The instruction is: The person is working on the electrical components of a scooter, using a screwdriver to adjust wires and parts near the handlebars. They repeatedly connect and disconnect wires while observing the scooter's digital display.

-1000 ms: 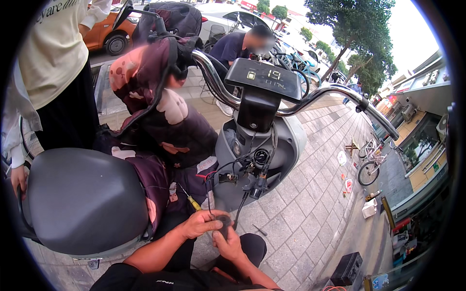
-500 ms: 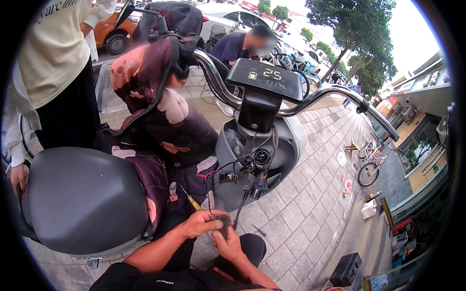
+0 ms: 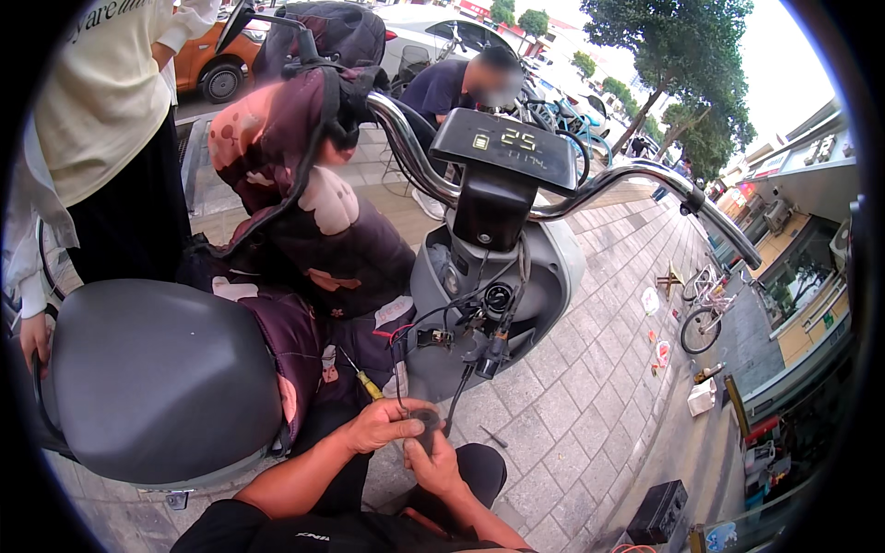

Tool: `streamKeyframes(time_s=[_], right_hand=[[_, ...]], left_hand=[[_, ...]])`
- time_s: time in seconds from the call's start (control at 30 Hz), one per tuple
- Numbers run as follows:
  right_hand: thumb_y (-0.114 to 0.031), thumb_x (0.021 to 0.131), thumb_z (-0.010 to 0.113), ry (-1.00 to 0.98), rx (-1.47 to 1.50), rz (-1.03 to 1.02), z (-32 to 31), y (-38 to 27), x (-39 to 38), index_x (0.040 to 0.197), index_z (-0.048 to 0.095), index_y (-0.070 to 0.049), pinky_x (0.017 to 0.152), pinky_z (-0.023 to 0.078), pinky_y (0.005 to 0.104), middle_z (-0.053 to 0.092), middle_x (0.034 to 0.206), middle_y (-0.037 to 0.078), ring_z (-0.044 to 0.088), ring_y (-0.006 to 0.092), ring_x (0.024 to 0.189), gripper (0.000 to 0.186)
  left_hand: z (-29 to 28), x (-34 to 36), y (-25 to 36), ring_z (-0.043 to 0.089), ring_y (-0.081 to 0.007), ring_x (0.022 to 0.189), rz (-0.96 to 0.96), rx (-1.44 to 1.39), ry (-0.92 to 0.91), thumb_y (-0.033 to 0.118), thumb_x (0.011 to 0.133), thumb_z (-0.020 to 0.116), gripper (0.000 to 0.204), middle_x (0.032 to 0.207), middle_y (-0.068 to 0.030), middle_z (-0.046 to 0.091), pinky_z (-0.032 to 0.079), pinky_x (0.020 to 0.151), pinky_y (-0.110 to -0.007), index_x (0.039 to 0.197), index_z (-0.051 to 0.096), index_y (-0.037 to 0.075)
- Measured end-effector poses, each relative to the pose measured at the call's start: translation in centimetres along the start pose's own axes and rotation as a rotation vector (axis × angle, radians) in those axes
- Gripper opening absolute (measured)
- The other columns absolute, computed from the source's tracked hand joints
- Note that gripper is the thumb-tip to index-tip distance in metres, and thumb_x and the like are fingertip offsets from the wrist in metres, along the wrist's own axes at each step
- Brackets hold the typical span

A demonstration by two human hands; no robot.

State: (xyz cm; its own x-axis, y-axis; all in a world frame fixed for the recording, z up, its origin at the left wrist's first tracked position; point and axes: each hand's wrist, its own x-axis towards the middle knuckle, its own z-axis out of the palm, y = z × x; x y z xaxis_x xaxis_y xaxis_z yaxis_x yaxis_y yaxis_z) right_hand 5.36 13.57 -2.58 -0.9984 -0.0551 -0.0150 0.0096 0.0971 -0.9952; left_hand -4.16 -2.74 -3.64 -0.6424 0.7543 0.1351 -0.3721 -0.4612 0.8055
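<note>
My left hand (image 3: 389,424) and my right hand (image 3: 433,467) are closed together on a small round black part (image 3: 426,422), held above my knees. What it is exactly I cannot make out. Black cables (image 3: 457,401) run between my hands and the opened grey front panel (image 3: 544,276) of an electric scooter. Loose wires and connectors (image 3: 489,350) hang out of that panel. Left of my hands, a screwdriver (image 3: 370,385) with a yellow handle lies against the dark quilted cover (image 3: 369,355).
The scooter's black seat (image 3: 171,369) is at my left, its chrome handlebar (image 3: 636,172) and lit display (image 3: 505,152) ahead. One person (image 3: 101,120) stands beyond the seat; another sits ahead. A thin dark tool (image 3: 494,437) lies on the paving; a black box (image 3: 657,512) stands lower right.
</note>
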Motion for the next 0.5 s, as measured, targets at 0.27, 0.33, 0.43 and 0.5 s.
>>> streamKeyframes(time_s=[0.27, 0.33, 0.43, 0.5], right_hand=[[-0.016, 0.106, 0.059, -0.001, 0.01, 0.005, 0.1, -0.4, 0.1, 0.104, 0.054, -0.002, 0.06, 0.05, 0.0271, 0.062, 0.078, 0.002, 0.059, 0.0097, 0.065, 0.015], [-0.02, 0.104, 0.064, -0.007, 0.031, 0.006, -0.1, 0.3, 0.0, 0.114, 0.057, -0.003, 0.061, 0.05, 0.0263, 0.061, 0.079, 0.0, 0.059, 0.0081, 0.067, 0.021], [-0.022, 0.104, 0.066, -0.014, 0.048, 0.003, -0.3, 1.0, 0.0, 0.119, 0.058, -0.004, 0.061, 0.049, 0.0259, 0.061, 0.08, -0.001, 0.059, 0.0074, 0.067, 0.025], [-0.02, 0.104, 0.064, -0.014, 0.039, 0.0, -0.3, 1.0, 0.0, 0.113, 0.057, -0.003, 0.061, 0.05, 0.0264, 0.061, 0.079, -0.001, 0.059, 0.008, 0.067, 0.02]], left_hand=[[-0.1, 0.0, 0.0, 0.064, -0.0152, 0.117, 0.0, 0.013, -0.003, 0.019, 0.103, 0.068, 0.047, 0.133, -0.0109, 0.069, 0.052, 0.1, -0.031, 0.143, 0.056, -0.002], [0.1, 0.0, 0.2, 0.064, -0.0149, 0.116, 0.002, 0.022, -0.006, 0.02, 0.103, 0.068, 0.047, 0.133, -0.0108, 0.069, 0.052, 0.099, -0.031, 0.143, 0.056, -0.002], [-0.1, 0.1, -0.2, 0.065, -0.0146, 0.114, 0.007, 0.02, -0.001, 0.02, 0.103, 0.068, 0.047, 0.132, -0.0106, 0.069, 0.053, 0.098, -0.031, 0.143, 0.056, -0.002], [-0.1, 0.1, -0.1, 0.065, -0.0145, 0.114, 0.007, 0.02, -0.007, 0.02, 0.103, 0.068, 0.047, 0.132, -0.0107, 0.069, 0.053, 0.097, -0.031, 0.143, 0.056, -0.002]])
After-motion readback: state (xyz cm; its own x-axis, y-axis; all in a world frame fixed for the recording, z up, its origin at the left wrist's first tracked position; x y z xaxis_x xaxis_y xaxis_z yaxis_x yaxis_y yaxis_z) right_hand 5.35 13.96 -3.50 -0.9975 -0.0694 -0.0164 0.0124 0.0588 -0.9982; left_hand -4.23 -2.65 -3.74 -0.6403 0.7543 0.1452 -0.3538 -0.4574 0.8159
